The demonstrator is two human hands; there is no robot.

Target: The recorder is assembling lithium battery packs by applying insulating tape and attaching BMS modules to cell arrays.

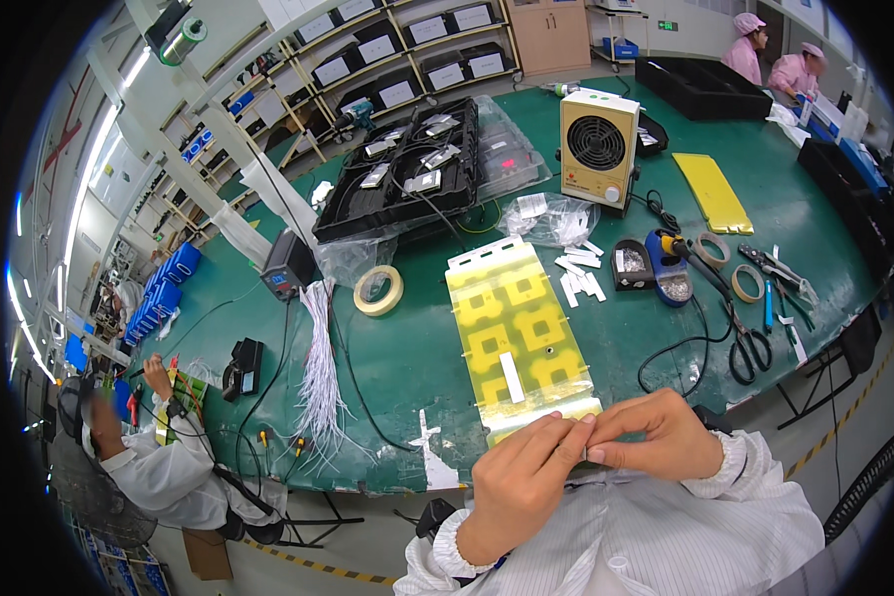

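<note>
A yellow translucent panel with a repeating cut-out pattern lies on the green bench in front of me. A white strip rests on it near its closer end. Over the panel's near edge, my left hand is closed, with thumb and fingers drawn together. From the right, my right hand meets it in a pinch, the fingertips of both almost touching. Whatever is between the fingers is too small and hidden to name. Several loose white strips lie beyond the panel's right side.
Tape roll and bundled white wires lie left. A yellow fan unit stands behind. To the right are a soldering iron holder, scissors and a yellow sheet. A black tray holds parts. A co-worker sits left.
</note>
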